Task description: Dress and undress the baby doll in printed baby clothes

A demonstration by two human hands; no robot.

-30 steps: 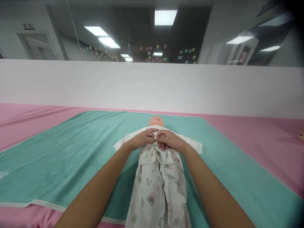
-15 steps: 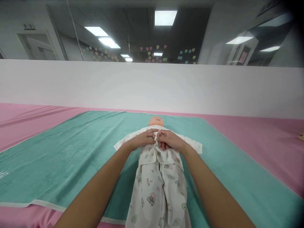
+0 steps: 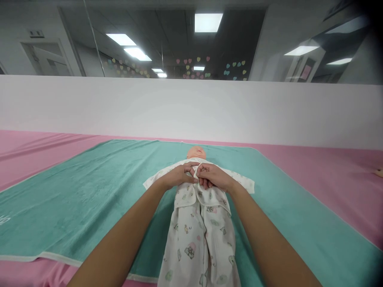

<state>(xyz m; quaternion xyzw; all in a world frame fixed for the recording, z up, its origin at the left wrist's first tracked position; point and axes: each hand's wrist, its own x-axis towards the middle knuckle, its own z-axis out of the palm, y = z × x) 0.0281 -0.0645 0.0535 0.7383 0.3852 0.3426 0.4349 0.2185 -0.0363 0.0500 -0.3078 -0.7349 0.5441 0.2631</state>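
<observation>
A baby doll [image 3: 196,152] lies on its back, its head away from me, dressed in a white printed baby shirt [image 3: 185,196] and matching trousers [image 3: 191,243]. Over the chest, my left hand [image 3: 181,174] has its fingers bent at the shirt's front edge, thumb and fingertips close to the opening. Facing it, my right hand [image 3: 214,175] pinches the other side of the front edge, fingers curled under. The two hands nearly meet at the middle of the shirt. Whatever small fastening lies between the fingertips is hidden. Both sleeves are spread out sideways.
Beneath the doll is a teal blanket [image 3: 89,199] with a pale border, over a pink cloth [image 3: 323,171]. A white wall panel [image 3: 185,111] rises behind, with a glass pane [image 3: 179,40] above it. Part of another person's skin [image 3: 379,172] shows at the far right edge.
My left thumb has shifted slightly right along the shirt's front edge, and the left fingers have parted a little. The right hand and the doll stay almost still.
</observation>
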